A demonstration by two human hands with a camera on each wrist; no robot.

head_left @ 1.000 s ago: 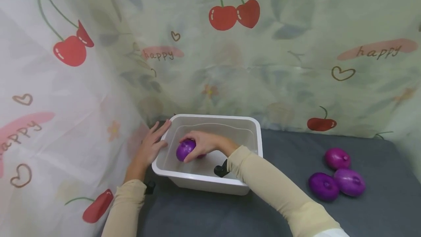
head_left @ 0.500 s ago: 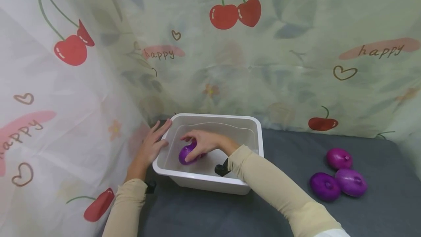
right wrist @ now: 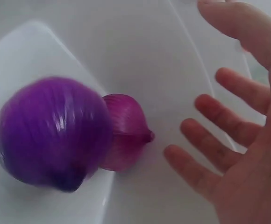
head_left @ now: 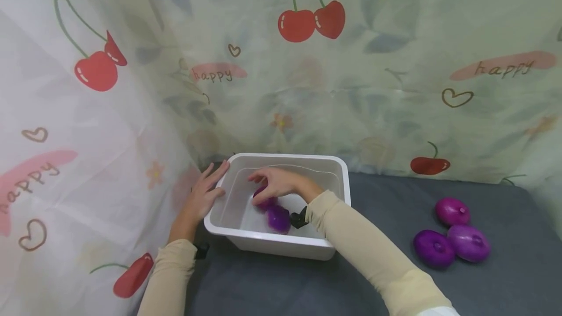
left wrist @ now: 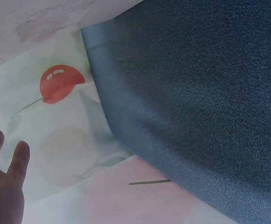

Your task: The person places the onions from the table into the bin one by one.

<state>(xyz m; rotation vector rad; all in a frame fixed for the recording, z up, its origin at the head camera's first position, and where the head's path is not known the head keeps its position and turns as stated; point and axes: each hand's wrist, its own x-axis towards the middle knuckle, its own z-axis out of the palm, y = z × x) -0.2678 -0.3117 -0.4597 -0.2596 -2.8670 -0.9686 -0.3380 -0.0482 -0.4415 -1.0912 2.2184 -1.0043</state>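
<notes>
Inside the white plastic bin (head_left: pixel 287 240) lie two onions. The purple onion (head_left: pixel 278 219) is near the front wall, while the magenta onion (head_left: pixel 266 204) sits behind it, partly covered by my right hand (head_left: pixel 281 183). In the right wrist view the fingers (right wrist: pixel 196 170) are spread and apart from both onions, with nothing held; the purple onion (right wrist: pixel 56 133) overlaps the magenta onion (right wrist: pixel 128 126) there. My left hand (head_left: pixel 203 196) rests with extended fingers on the bin's left rim. The left wrist view catches only part of this left hand (left wrist: pixel 4 191).
To the right, on the dark grey cloth (head_left: pixel 373 277), a magenta onion (head_left: pixel 452 211), a dark purple onion (head_left: pixel 433 249) and a lighter purple onion (head_left: pixel 468 243) sit close together. A cherry-printed curtain (head_left: pixel 373 111) encloses the back and left side.
My right hand has let go of the purple onion, which has rolled toward the bin's front wall. The hand has shifted slightly right. My left hand stays on the rim.
</notes>
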